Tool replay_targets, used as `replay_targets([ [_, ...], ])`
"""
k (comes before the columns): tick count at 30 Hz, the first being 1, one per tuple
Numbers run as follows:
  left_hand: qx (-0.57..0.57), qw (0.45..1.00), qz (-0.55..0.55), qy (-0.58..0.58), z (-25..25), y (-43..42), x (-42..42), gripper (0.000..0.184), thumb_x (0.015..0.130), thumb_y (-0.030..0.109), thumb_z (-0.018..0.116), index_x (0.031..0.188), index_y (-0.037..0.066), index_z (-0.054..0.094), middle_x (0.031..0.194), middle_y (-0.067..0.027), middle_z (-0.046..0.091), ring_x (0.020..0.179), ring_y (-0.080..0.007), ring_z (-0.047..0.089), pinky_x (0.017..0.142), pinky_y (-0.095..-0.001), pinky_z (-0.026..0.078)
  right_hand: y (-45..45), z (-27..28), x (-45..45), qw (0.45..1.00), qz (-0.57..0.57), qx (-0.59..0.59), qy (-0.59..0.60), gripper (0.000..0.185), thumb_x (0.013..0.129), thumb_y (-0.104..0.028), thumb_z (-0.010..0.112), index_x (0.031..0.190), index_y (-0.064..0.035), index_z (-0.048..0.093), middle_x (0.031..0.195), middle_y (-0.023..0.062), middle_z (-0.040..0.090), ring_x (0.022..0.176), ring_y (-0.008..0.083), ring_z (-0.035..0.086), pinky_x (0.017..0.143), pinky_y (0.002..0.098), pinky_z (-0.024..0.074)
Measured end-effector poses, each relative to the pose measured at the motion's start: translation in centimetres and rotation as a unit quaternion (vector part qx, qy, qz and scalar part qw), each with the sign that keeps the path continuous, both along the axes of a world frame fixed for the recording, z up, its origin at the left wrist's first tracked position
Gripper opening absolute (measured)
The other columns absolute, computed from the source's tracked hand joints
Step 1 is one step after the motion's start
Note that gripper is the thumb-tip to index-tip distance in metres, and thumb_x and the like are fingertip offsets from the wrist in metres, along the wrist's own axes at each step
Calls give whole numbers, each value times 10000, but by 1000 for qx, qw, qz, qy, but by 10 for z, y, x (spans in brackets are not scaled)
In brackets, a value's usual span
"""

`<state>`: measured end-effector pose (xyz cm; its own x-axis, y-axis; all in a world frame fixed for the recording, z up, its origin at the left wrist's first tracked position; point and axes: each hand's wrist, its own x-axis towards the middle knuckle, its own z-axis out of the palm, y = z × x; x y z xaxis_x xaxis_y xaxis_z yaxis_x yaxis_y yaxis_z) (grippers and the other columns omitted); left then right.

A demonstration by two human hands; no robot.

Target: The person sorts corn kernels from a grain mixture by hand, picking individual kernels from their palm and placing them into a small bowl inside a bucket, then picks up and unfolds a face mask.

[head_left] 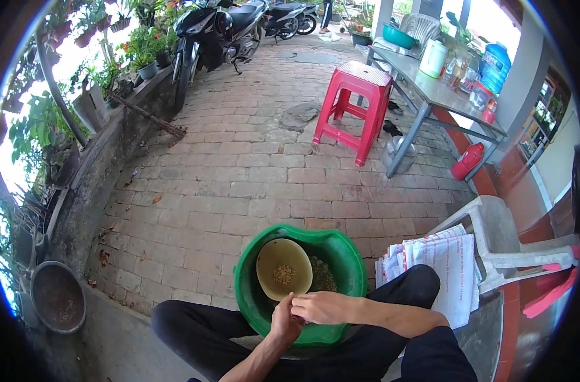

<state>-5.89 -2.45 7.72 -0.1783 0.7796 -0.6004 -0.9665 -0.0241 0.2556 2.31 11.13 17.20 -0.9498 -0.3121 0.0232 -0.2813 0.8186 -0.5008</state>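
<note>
My left hand (286,321) and my right hand (321,308) meet over the near side of a green plastic tub (244,254). The fingers of both are closed and pressed together at the tips; whatever they pinch is too small or hidden to name. Just beyond the fingertips, a yellowish bowl (274,256) rests tilted inside the tub, with a small heap of pale, seed-like pieces (283,274) in it. To its right, a layer of greenish-brown bits (323,274) lies in the tub. My crossed legs (194,328) are around the tub's near side.
A stack of printed white sacks or sheets (439,267) lies right of my knee, beside a pale plastic chair (493,232). A dark round basin (57,297) is at left. Ahead are a red stool (356,108), a metal table (430,86) and a motorbike (223,32).
</note>
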Motion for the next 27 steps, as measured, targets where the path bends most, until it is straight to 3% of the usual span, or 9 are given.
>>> replay_targets([
  [4, 12, 999, 32, 12, 8, 4, 2, 247, 997, 242, 412, 1005, 75, 594, 919, -61, 653, 869, -207, 645, 790, -366, 526, 19, 9, -4, 998, -1, -54, 29, 107, 883, -121, 582, 936, -28, 586, 936, 104, 555, 878, 259, 609, 762, 352, 526],
  [6, -18, 999, 26, 29, 10, 6, 2, 256, 987, 199, 419, 1035, 8, 582, 942, -118, 654, 878, -251, 654, 804, -384, 546, 32, 22, -6, 993, -31, -44, 105, 117, 900, -138, 592, 958, -36, 604, 909, 95, 561, 863, 254, 610, 743, 349, 523],
  [10, -20, 999, 5, 35, 16, 5, 1, 284, 980, 193, 452, 1050, -57, 568, 951, -161, 647, 871, -295, 660, 784, -393, 566, 52, 32, -10, 956, -211, -37, 200, 101, 846, -34, 651, 937, -24, 609, 871, 99, 596, 794, 253, 622, 704, 345, 519],
  [11, -24, 999, 7, 37, 16, 6, 1, 291, 979, 193, 452, 1045, -67, 565, 946, -170, 645, 877, -304, 659, 786, -391, 564, 54, 33, -11, 956, -212, -38, 199, 101, 846, -34, 651, 937, -24, 609, 871, 99, 596, 794, 253, 622, 704, 345, 519],
  [13, -29, 999, 7, 38, 17, 6, 1, 298, 978, 193, 452, 1039, -77, 563, 941, -179, 642, 883, -313, 658, 787, -390, 563, 55, 33, -12, 891, -360, -78, 265, 113, 860, -33, 631, 957, -5, 579, 842, 113, 575, 753, 273, 608, 674, 386, 506],
  [16, -27, 999, 5, 47, 19, 5, 1, 296, 975, 195, 456, 1036, -73, 567, 941, -176, 643, 881, -307, 658, 788, -386, 561, 61, 35, -10, 868, -414, -119, 248, 157, 856, 12, 652, 998, 14, 586, 859, 127, 610, 728, 240, 649, 652, 340, 523],
  [27, -17, 999, 4, 50, 18, 4, 0, 280, 970, 180, 453, 1039, -67, 564, 934, -178, 643, 876, -304, 656, 791, -380, 556, 52, 27, -12, 893, -371, -93, 238, 184, 864, -5, 656, 1040, -7, 601, 871, 129, 639, 752, 241, 669, 651, 338, 540],
])
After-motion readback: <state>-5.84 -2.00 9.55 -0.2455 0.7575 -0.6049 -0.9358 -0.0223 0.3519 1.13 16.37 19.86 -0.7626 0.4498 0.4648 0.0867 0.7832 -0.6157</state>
